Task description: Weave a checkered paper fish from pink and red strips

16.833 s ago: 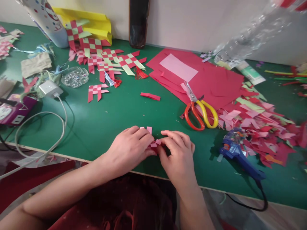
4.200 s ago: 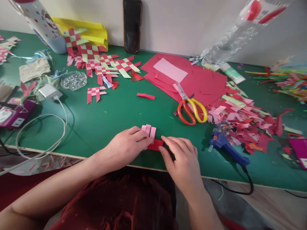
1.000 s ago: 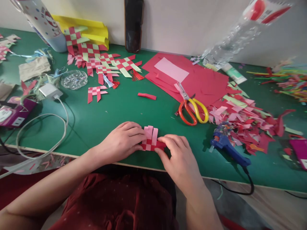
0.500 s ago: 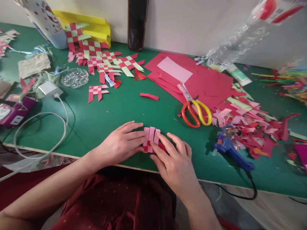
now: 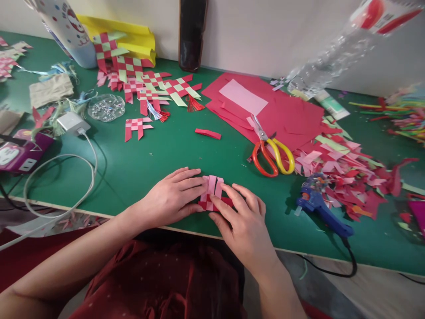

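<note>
Palms down, fingers spread and gripping nothing, the left hand (image 5: 177, 195) and right hand (image 5: 241, 212) rest near the front edge of the green table (image 5: 162, 157), fingertips on one pink-and-red woven paper piece (image 5: 211, 184) between them; the right hand partly hides it. To the right lie one glue gun (image 5: 320, 208) and one pair of scissors (image 5: 274, 149); farther off, one red strip (image 5: 207, 134), red sheets (image 5: 288, 113) beneath one pink sheet (image 5: 243, 97), and one phone (image 5: 191, 35) against the wall (image 5: 252, 40)

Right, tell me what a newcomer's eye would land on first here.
Likely the orange-and-yellow-handled scissors, right of centre, blades over the red sheets. Then the heap of red, pink and green paper scraps to their right. At front centre, the left hand and right hand touch a small pink-and-red paper weave.
</note>
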The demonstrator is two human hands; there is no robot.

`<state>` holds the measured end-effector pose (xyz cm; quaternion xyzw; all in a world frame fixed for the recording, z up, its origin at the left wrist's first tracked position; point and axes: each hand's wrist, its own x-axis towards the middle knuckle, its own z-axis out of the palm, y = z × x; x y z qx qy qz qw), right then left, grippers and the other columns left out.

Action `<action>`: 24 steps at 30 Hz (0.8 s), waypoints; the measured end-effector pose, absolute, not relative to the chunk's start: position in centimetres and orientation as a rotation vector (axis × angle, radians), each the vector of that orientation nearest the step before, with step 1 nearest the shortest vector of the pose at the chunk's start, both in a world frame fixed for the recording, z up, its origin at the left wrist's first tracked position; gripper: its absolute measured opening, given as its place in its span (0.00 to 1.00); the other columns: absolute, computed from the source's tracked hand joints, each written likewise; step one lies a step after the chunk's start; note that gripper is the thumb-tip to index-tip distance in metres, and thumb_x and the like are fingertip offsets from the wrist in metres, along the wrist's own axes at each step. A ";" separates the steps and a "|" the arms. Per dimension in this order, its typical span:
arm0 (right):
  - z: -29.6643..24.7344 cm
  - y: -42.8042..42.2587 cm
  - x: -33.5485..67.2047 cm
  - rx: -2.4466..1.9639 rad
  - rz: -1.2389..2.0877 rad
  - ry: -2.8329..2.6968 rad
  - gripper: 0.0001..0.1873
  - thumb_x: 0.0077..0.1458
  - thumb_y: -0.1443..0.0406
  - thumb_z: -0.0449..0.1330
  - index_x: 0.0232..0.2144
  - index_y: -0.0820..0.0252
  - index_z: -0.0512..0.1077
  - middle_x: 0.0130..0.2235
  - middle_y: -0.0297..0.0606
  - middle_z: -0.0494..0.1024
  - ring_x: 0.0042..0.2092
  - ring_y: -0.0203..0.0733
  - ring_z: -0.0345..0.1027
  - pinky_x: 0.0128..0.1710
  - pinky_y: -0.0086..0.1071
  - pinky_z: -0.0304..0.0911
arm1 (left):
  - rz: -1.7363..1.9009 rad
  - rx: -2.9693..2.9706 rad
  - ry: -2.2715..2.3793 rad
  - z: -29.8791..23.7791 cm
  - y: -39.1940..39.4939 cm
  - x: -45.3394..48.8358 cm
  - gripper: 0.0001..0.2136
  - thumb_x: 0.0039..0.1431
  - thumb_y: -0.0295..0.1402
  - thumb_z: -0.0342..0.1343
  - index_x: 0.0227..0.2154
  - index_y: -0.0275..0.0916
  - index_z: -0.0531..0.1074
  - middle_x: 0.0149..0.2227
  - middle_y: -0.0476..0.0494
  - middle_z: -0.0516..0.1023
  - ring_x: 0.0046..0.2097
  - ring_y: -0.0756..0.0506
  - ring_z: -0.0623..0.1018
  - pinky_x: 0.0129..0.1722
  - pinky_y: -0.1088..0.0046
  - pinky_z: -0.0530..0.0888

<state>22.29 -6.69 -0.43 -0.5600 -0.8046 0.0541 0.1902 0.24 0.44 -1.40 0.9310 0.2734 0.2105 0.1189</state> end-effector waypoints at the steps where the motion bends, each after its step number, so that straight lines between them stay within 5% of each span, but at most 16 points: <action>1: -0.5 -6.7 22.3 -1.570 0.152 -2.259 0.14 0.63 0.58 0.56 0.48 0.51 0.75 0.58 0.39 0.72 0.58 0.55 0.60 0.54 0.52 0.55 | 0.599 2.732 0.809 -1.3 0.4 0.3 0.18 0.66 0.42 0.53 0.53 0.37 0.71 0.57 0.40 0.73 0.63 0.39 0.66 0.63 0.54 0.64; 12: -0.5 -7.6 24.2 -1.533 0.095 -1.996 0.07 0.59 0.67 0.61 0.41 0.59 0.73 0.41 0.41 0.78 0.46 0.46 0.66 0.47 0.44 0.64 | 0.488 2.744 0.851 -0.8 0.2 0.6 0.18 0.67 0.41 0.50 0.55 0.38 0.69 0.59 0.42 0.71 0.63 0.40 0.66 0.63 0.54 0.63; 18: -0.5 -8.0 24.1 -1.587 0.093 -2.068 0.10 0.60 0.64 0.61 0.44 0.55 0.73 0.41 0.39 0.77 0.45 0.46 0.64 0.45 0.43 0.60 | 0.513 2.746 0.832 -0.6 0.4 0.6 0.15 0.67 0.41 0.50 0.52 0.43 0.71 0.58 0.43 0.72 0.62 0.38 0.67 0.61 0.53 0.65; 24: -0.3 -7.5 23.6 -1.707 0.088 -2.039 0.05 0.62 0.63 0.58 0.36 0.56 0.74 0.39 0.38 0.76 0.43 0.45 0.64 0.42 0.40 0.57 | 0.495 2.749 0.799 -0.7 0.4 0.4 0.17 0.66 0.44 0.52 0.52 0.44 0.72 0.59 0.41 0.71 0.63 0.37 0.65 0.62 0.51 0.64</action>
